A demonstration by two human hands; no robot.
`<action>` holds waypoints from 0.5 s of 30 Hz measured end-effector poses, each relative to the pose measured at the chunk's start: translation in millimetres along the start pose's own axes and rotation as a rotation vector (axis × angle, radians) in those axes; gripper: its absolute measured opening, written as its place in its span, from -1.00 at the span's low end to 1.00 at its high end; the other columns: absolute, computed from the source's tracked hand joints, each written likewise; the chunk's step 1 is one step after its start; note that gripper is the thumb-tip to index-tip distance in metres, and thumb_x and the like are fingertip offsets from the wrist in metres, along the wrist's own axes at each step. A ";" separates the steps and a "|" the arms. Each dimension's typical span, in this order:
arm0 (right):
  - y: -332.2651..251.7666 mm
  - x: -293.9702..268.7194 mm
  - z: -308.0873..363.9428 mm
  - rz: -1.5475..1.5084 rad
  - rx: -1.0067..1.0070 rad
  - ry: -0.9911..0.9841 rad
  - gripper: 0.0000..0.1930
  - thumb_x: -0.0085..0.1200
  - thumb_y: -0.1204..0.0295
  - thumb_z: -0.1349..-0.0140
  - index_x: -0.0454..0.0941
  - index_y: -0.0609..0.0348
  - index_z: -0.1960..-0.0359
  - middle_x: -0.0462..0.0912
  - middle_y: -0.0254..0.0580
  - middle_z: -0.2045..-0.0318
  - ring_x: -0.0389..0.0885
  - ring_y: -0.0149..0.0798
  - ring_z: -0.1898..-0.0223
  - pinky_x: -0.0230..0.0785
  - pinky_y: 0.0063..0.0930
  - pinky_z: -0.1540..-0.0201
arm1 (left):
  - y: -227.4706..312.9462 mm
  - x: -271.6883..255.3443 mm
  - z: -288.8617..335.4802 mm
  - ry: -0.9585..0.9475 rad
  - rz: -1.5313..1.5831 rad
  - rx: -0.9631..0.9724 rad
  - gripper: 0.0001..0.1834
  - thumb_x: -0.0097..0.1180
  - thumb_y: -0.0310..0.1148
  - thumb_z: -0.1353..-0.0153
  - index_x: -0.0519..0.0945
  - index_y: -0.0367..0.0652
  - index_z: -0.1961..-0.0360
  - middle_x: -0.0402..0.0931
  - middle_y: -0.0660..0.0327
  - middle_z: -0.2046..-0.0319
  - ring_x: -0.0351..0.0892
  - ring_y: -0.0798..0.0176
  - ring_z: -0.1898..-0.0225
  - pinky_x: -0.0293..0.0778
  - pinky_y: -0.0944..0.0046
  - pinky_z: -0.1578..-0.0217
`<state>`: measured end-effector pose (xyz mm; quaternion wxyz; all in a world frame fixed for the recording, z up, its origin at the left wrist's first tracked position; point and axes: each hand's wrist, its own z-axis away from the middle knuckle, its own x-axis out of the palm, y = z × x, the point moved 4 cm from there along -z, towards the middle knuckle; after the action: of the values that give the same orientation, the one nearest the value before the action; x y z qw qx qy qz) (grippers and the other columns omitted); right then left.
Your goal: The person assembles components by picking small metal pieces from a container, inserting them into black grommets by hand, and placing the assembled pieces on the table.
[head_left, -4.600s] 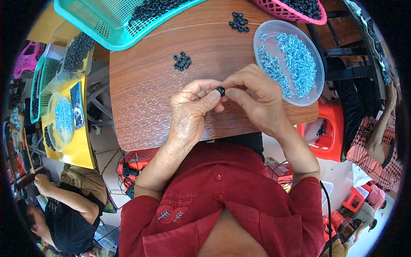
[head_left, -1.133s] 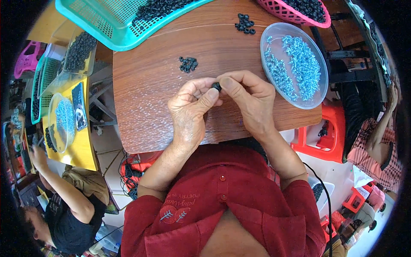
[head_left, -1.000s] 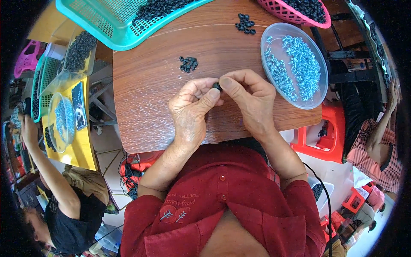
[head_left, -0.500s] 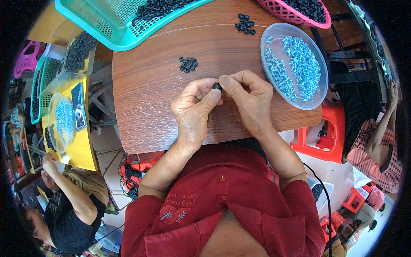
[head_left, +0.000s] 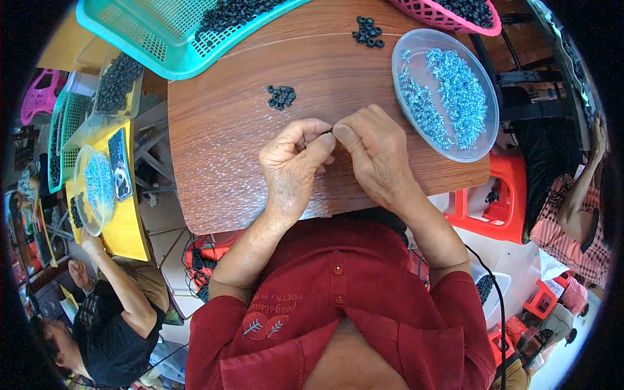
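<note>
Over the near part of the table, my left hand [head_left: 290, 168] pinches a small round black part [head_left: 329, 131] between thumb and fingers, and only a sliver of it shows. My right hand [head_left: 378, 155] meets it there, its fingers curled and its thumb tip pressed up against the part. Whatever lies between the right thumb and fingers is hidden. Beyond my left hand is a small pile of black ring-like parts [head_left: 281, 97]. Right of my right hand sits a clear round tray [head_left: 416, 133] holding many tiny shiny blue pieces [head_left: 461, 97], too small to make out.
At the far left stands a teal basket [head_left: 175, 70] of black parts; a pink basket [head_left: 448, 26] of them is far right. Another black pile [head_left: 368, 32] lies between. A red stool [head_left: 507, 201] stands right of the wooden table [head_left: 221, 143]. A co-worker [head_left: 117, 325] sits at left.
My right thumb has moved over the black part, which now shows less than before. The co-worker at left has moved a hand up to the clear tray on the yellow table.
</note>
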<state>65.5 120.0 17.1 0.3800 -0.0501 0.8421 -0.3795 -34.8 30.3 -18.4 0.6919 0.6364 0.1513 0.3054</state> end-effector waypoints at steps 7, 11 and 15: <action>-3.2 -14.2 -1.9 0.021 -0.100 -0.027 -0.79 0.17 0.50 0.06 0.54 0.25 0.33 0.53 -0.10 0.47 0.44 -0.04 0.40 0.32 -0.24 0.34 | -1.6 1.5 -5.1 -0.027 0.342 -0.227 -0.87 0.16 -0.53 -0.08 0.57 -0.34 0.32 0.56 0.22 0.49 0.49 0.44 0.57 0.41 0.46 0.51; -7.6 -5.0 -0.4 -0.007 -0.203 -0.010 -0.67 0.22 0.50 0.13 0.52 0.29 0.25 0.51 -0.09 0.45 0.43 -0.05 0.39 0.32 -0.25 0.34 | -4.5 1.9 -6.8 0.008 0.419 -0.222 -0.87 0.13 -0.57 -0.07 0.57 -0.35 0.32 0.56 0.21 0.48 0.49 0.38 0.57 0.43 0.41 0.44; -4.1 -0.2 3.5 0.042 -0.278 0.032 -0.64 0.22 0.50 0.16 0.50 0.32 0.26 0.50 -0.10 0.46 0.42 -0.06 0.40 0.32 -0.26 0.37 | -1.6 4.1 -7.1 0.024 0.397 -0.219 -0.88 0.14 -0.54 -0.11 0.57 -0.33 0.31 0.55 0.21 0.47 0.53 0.34 0.53 0.43 0.41 0.39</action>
<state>67.2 115.1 18.5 0.3636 -0.0787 0.8933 -0.2520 -35.6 38.4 -20.2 0.6813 0.5712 -0.0028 0.4577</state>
